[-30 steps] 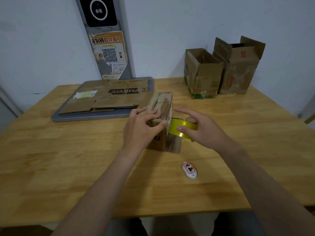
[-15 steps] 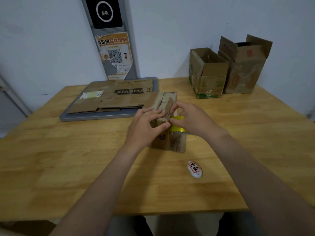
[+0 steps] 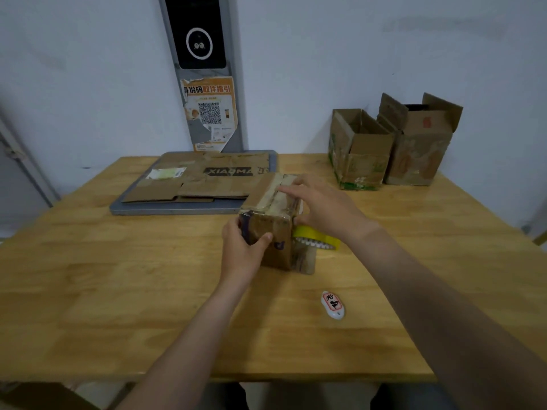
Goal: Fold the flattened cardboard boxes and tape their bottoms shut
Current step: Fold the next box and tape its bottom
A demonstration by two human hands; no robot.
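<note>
Taping the box [image 3: 276, 232], frame centre
Left hand [image 3: 242, 250] grips its near corner; right hand [image 3: 325, 207] presses straight fingers [image 3: 288, 189] on the top seam. Light, soft cardboard, likely: hold corners.

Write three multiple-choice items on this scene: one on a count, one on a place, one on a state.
1. How many open boxes stand at the far right of the table?
A. one
B. two
C. four

2. Where is the tape roll?
A. inside an open box
B. at the table's near edge
C. beside the held box, under the right hand

3. What is the left hand doing?
A. gripping the held box
B. lying flat on the table
C. holding the tape roll

Key:
1 B, two stand side by side by the wall.
2 C, the yellow roll shows just right of the box, below the wrist.
3 A, its thumb and fingers wrap the box's near left corner.
</note>
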